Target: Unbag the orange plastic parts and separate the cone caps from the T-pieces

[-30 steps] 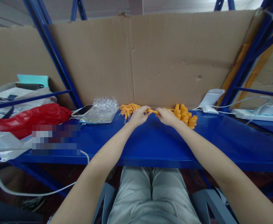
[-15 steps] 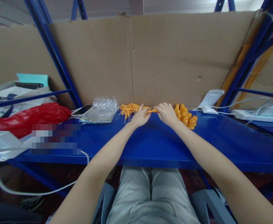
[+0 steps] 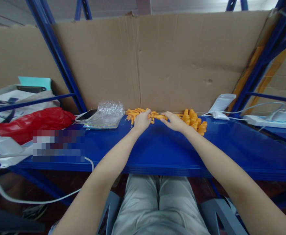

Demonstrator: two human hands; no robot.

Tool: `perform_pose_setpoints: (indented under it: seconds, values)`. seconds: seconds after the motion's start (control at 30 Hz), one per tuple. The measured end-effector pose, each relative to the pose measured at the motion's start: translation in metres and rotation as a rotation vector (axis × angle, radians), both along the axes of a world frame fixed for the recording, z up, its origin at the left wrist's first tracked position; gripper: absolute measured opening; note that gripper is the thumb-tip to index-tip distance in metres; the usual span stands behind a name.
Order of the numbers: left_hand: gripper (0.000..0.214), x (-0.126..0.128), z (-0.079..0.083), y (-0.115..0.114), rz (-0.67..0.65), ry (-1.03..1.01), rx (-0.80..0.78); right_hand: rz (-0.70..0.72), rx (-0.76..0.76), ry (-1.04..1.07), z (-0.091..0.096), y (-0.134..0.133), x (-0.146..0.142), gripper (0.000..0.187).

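Observation:
Small orange plastic pieces lie in two heaps at the back of the blue shelf (image 3: pixel 157 150), against a cardboard wall. My left hand (image 3: pixel 142 121) rests on the left heap (image 3: pixel 134 114), its fingers curled over some pieces. My right hand (image 3: pixel 175 121) sits just left of the right heap (image 3: pixel 194 121), fingers pinched on an orange piece (image 3: pixel 160 116) that lies between the two hands. Both forearms reach straight forward over the shelf.
A crumpled clear plastic bag (image 3: pixel 107 114) and a phone (image 3: pixel 85 116) lie left of the heaps. Further left are a red bag (image 3: pixel 32 123) and white bags. A white pouch (image 3: pixel 221 103), cables and a power strip (image 3: pixel 272 120) lie at the right. Blue rack posts stand on both sides.
My left hand has slid slightly back and left onto the left heap. My right hand has turned and its fingers have closed on the orange piece between the hands.

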State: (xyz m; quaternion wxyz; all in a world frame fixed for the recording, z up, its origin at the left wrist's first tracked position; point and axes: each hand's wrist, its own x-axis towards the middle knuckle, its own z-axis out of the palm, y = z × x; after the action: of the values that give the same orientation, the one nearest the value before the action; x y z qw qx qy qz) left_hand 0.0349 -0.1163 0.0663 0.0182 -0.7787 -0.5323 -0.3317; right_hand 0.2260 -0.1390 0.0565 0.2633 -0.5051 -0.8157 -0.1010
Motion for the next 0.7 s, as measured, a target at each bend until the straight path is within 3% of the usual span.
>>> perform_pose_setpoints:
  seconds: [0.13, 0.27, 0.47, 0.7]
  values:
    - [0.024, 0.002, 0.0, -0.001, -0.001, 0.024, -0.002, -0.088, 0.017, -0.121, 0.006, -0.003, -0.001, 0.035]
    - [0.02, 0.003, -0.001, 0.002, -0.001, 0.032, -0.01, -0.098, 0.15, -0.222, 0.011, -0.008, -0.001, 0.029]
    - [0.015, 0.004, -0.003, 0.007, -0.055, -0.048, 0.0, -0.09, 0.322, -0.297, 0.013, -0.01, 0.0, 0.019]
    - [0.02, 0.003, -0.006, 0.008, -0.135, -0.051, 0.038, -0.15, 0.377, -0.3, 0.012, -0.01, -0.001, 0.021]
